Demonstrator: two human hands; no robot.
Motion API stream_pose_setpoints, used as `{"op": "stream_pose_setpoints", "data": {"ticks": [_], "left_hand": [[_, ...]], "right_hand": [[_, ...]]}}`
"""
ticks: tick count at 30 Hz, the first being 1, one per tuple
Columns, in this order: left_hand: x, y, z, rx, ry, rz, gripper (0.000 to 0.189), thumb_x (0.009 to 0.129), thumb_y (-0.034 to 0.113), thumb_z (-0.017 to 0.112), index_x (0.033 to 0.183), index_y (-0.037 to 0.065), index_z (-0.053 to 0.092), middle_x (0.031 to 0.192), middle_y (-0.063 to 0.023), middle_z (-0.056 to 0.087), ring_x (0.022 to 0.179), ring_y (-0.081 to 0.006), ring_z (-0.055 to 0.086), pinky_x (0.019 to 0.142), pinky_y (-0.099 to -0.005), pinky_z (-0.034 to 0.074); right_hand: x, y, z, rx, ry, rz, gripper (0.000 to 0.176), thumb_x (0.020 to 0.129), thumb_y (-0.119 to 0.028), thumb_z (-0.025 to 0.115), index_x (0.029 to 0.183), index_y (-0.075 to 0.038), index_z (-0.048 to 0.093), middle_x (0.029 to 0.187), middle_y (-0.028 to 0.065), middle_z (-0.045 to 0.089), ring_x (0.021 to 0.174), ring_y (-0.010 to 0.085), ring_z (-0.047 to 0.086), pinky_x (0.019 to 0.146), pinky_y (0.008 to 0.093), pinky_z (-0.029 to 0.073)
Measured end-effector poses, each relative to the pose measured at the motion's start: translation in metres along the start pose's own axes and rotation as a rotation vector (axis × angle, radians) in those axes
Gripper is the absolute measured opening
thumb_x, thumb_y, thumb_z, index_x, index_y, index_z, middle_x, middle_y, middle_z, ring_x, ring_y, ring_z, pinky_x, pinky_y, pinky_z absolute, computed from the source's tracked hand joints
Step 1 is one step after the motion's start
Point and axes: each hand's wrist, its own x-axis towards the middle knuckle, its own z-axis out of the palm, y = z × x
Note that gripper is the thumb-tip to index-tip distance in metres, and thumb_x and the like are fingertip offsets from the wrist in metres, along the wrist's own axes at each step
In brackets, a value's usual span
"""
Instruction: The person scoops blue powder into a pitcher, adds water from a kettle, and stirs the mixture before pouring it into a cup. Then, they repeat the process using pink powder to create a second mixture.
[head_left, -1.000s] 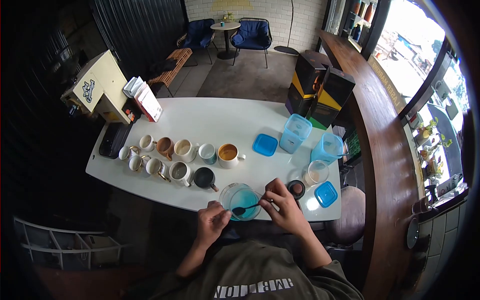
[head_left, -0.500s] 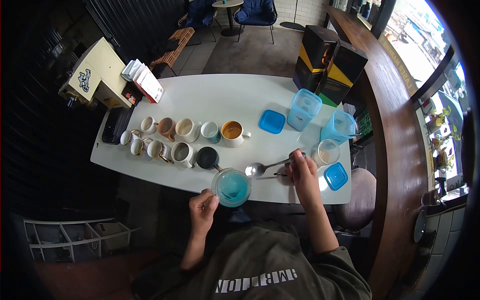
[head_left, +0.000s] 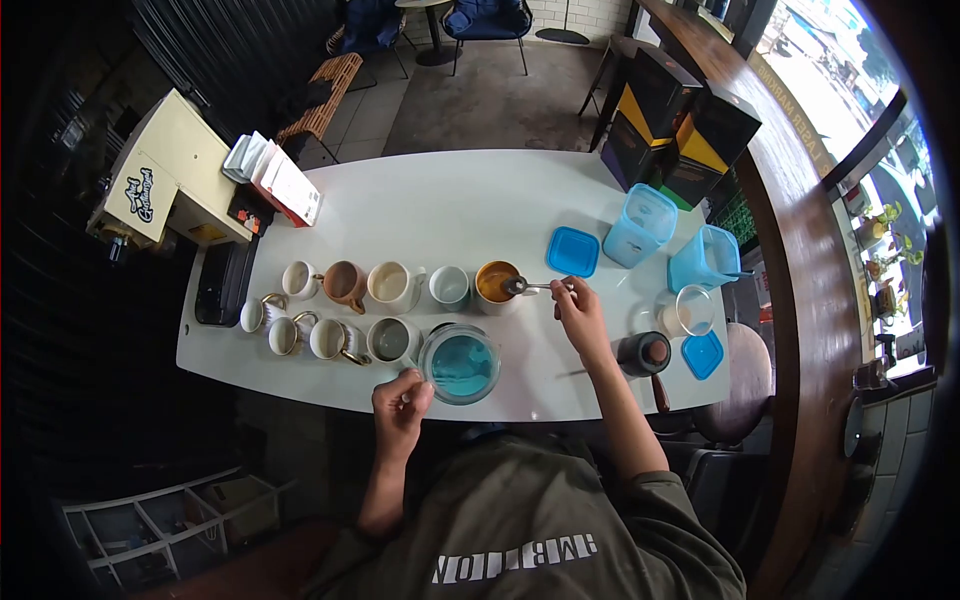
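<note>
My left hand (head_left: pixel 402 405) grips the near left side of a glass jug (head_left: pixel 460 366) with blue liquid in it, at the table's front edge. A spoon (head_left: pixel 530 287) is held in my right hand (head_left: pixel 577 303), its bowl inside the orange-lined mug (head_left: pixel 497 281). Left of that mug stand a pale green cup (head_left: pixel 450 286), a cream mug (head_left: pixel 391 286) and a brown mug (head_left: pixel 344 284). A grey-lined mug (head_left: pixel 391 342) is just left of the jug. Below my right forearm's far side stands a dark cup with a wooden handle (head_left: pixel 643 354).
Two blue plastic containers (head_left: pixel 640 228) (head_left: pixel 704 259), a blue lid (head_left: pixel 573 251), another blue lid (head_left: pixel 702 355) and a clear glass (head_left: pixel 692 311) are at the right. Black boxes (head_left: pixel 711 140) stand at the back right; a card holder (head_left: pixel 285 186) is at the back left.
My right hand has moved up and left, bringing the spoon into the orange-lined mug. The jug sits slightly nearer the mugs, and the camera view has shifted. A dark handled cup now shows right of my forearm.
</note>
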Motion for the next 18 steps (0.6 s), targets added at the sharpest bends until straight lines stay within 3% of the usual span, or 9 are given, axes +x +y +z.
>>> {"op": "stream_pose_setpoints", "data": {"ticks": [2, 8, 14, 15, 18], "left_hand": [[0.009, -0.006, -0.008, 0.010, -0.055, -0.018, 0.034, 0.089, 0.011, 0.065, 0.067, 0.001, 0.042, 0.062, 0.0007, 0.037, 0.062, -0.0078, 0.034, 0.057, -0.0272, 0.027], [0.024, -0.001, -0.021, 0.027, -0.182, 0.024, 0.032, 0.089, 0.012, 0.066, 0.066, 0.000, 0.047, 0.059, 0.0004, 0.041, 0.060, -0.0108, 0.036, 0.059, -0.0287, 0.032], [0.006, -0.004, -0.028, 0.036, -0.133, 0.092, 0.032, 0.088, 0.013, 0.067, 0.065, 0.001, 0.049, 0.058, 0.0001, 0.041, 0.057, -0.0120, 0.035, 0.065, -0.0288, 0.035], [-0.001, -0.004, -0.028, 0.039, -0.109, 0.052, 0.032, 0.088, 0.013, 0.067, 0.065, 0.001, 0.049, 0.058, 0.0001, 0.041, 0.057, -0.0118, 0.035, 0.065, -0.0286, 0.036], [-0.013, 0.003, -0.024, 0.057, -0.057, 0.005, 0.032, 0.089, 0.012, 0.066, 0.064, 0.001, 0.048, 0.057, 0.0001, 0.041, 0.056, -0.0111, 0.034, 0.065, -0.0286, 0.036]], "right_hand": [[0.009, 0.014, 0.015, -0.048, 0.066, -0.077, 0.034, 0.099, -0.027, 0.060, 0.092, 0.006, 0.063, 0.083, 0.0097, 0.053, 0.061, 0.0138, 0.050, 0.060, 0.0325, 0.042], [0.013, 0.025, 0.038, -0.119, 0.020, 0.012, 0.033, 0.099, -0.027, 0.060, 0.096, 0.006, 0.065, 0.080, 0.0131, 0.063, 0.062, 0.0166, 0.055, 0.060, 0.0336, 0.044], [0.022, 0.029, 0.045, -0.281, 0.011, 0.040, 0.040, 0.098, -0.032, 0.059, 0.090, 0.007, 0.064, 0.070, 0.0153, 0.064, 0.065, 0.0189, 0.061, 0.062, 0.0348, 0.047], [0.024, 0.033, 0.046, -0.209, 0.018, -0.008, 0.037, 0.099, -0.032, 0.059, 0.083, 0.002, 0.061, 0.055, 0.0010, 0.048, 0.045, 0.0103, 0.051, 0.046, 0.0291, 0.038], [0.030, 0.039, 0.040, -0.317, 0.012, -0.044, 0.042, 0.099, -0.035, 0.060, 0.078, 0.001, 0.059, 0.054, 0.0002, 0.046, 0.044, 0.0099, 0.049, 0.044, 0.0294, 0.037]]}}
